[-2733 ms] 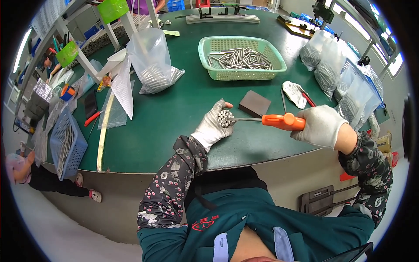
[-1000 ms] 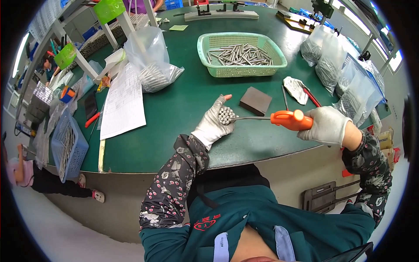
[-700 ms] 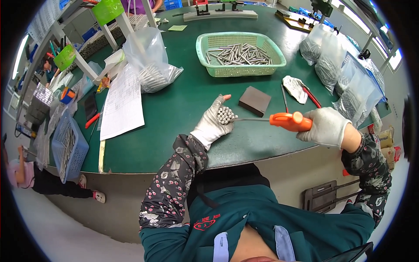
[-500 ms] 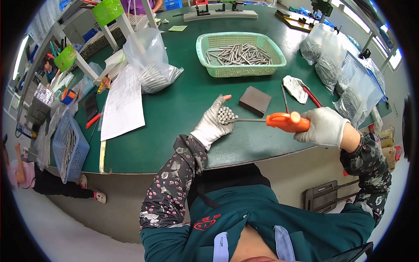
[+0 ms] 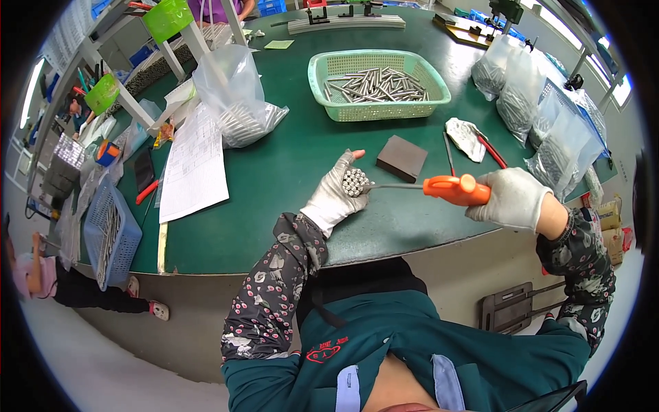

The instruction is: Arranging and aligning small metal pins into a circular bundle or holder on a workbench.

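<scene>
In a white glove, my left hand (image 5: pixel 336 196) is closed around a bundle of short metal rods (image 5: pixel 355 182), their round ends facing up. My right hand (image 5: pixel 511 199), gloved too, grips an orange air blow gun (image 5: pixel 458 190) by its body; no hose is visible. Its long thin metal nozzle (image 5: pixel 398 187) points left, and the tip is at the right edge of the rod ends; whether it touches them I cannot tell. Just beyond lies a dark brown rectangular block (image 5: pixel 401 158). Farther back, a light green basket (image 5: pixel 379 115) holds many loose metal rods (image 5: pixel 377 85).
Right of the block lie red-handled tools (image 5: pixel 491 151) and a white cloth (image 5: pixel 466 140). Bags of metal parts (image 5: pixel 518 103) line the right side. At left are a bag of rods (image 5: pixel 240 122), a paper sheet (image 5: pixel 195 165) and a blue basket (image 5: pixel 113 240). Other people work nearby.
My right hand and the blow gun have shifted slightly to the right, drawing the nozzle tip back toward the bundle's edge. My left hand keeps its hold on the rods.
</scene>
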Action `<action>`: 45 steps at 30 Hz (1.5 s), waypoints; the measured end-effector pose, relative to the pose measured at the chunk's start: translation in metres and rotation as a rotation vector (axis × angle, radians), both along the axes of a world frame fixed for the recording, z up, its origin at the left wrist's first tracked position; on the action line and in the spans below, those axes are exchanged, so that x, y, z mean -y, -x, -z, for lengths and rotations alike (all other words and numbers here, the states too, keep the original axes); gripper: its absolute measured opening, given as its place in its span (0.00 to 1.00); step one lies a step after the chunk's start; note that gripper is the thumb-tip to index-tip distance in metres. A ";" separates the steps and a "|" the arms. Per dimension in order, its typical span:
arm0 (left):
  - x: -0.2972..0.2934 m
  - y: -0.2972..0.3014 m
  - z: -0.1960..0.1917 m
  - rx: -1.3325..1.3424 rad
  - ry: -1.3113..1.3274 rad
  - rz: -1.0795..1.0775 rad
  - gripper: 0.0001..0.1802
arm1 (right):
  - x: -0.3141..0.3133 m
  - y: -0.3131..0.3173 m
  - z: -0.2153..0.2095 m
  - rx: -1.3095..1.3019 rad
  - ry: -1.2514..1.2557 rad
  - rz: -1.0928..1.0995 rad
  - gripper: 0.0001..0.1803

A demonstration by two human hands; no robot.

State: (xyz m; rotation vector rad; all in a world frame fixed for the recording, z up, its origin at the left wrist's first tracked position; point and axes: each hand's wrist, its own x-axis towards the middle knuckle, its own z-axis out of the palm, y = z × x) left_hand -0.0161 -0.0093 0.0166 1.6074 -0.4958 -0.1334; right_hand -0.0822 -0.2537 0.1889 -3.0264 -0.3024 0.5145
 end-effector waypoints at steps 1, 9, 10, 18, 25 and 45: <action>0.001 0.000 0.001 0.002 -0.001 0.002 0.43 | 0.002 -0.001 -0.001 0.002 -0.001 0.002 0.19; 0.001 -0.003 0.011 0.029 0.066 0.005 0.44 | 0.060 -0.038 0.046 -0.109 -0.686 0.504 0.19; -0.001 -0.003 0.012 0.032 0.061 0.002 0.44 | 0.065 -0.043 0.055 -0.078 -0.729 0.544 0.19; -0.003 -0.001 0.007 -0.036 0.088 0.045 0.44 | 0.117 -0.080 0.096 0.050 -0.967 0.670 0.21; -0.005 0.003 0.003 -0.055 0.092 0.031 0.45 | 0.165 -0.078 0.095 0.134 -1.151 0.606 0.20; -0.005 0.002 0.000 -0.131 0.163 0.085 0.47 | -0.044 -0.060 0.106 0.146 -0.867 -0.105 0.20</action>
